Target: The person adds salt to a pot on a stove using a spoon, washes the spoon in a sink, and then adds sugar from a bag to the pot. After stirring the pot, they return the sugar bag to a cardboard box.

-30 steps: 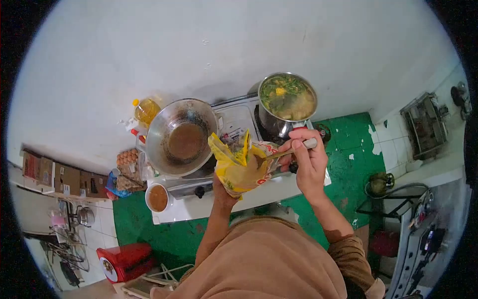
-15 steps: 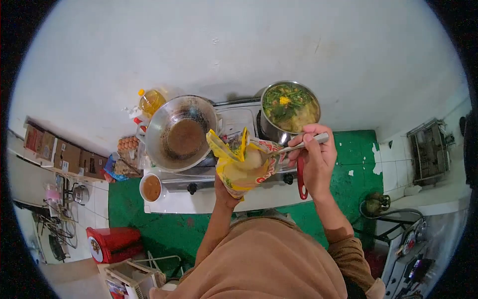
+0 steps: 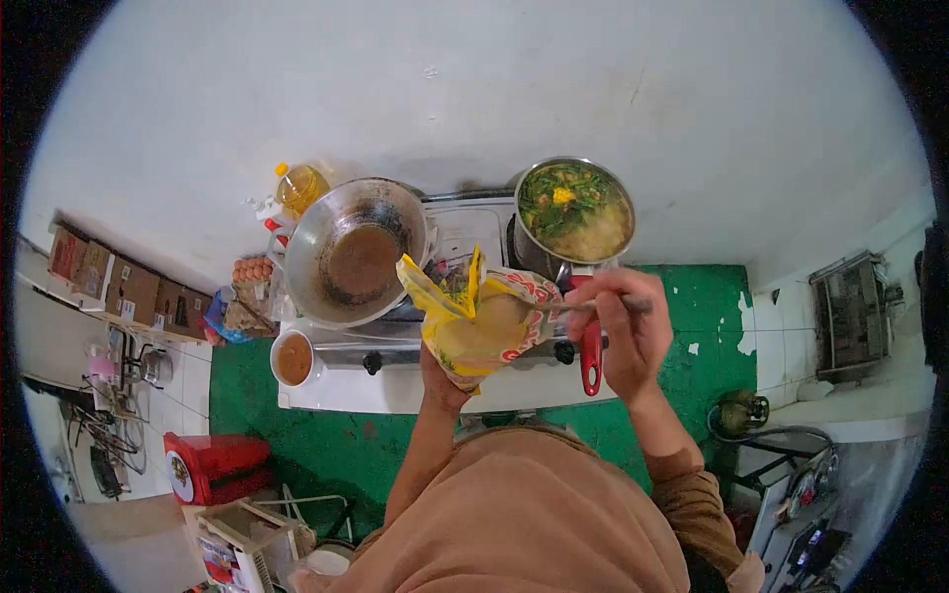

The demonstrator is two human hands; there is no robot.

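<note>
My left hand (image 3: 441, 381) is closed around the lower side of an open yellow, white and red plastic packet (image 3: 445, 331), held above the front of the stove. Pale contents show in the packet's mouth. In my right hand (image 3: 631, 336) is a metal spoon (image 3: 585, 304), gripped by its handle and pointing left into the packet; its bowl end is hidden. Behind the right hand stands a steel pot (image 3: 540, 257) of broth with green leaves and a yellow piece of corn. The pot's red handle (image 3: 591, 364) sticks out toward me.
A wok (image 3: 308, 252) with brown residue sits on the left of the stove (image 3: 465, 225). A white cup (image 3: 314, 372) of brown sauce stands at the counter's front left corner. An oil bottle (image 3: 301, 190) and eggs (image 3: 253, 269) are farther left. A red bin (image 3: 227, 469) is on the green floor.
The spoon has tilted flatter, and my right hand has turned and lowered slightly over it. The packet has shifted a little left, still in my left hand.
</note>
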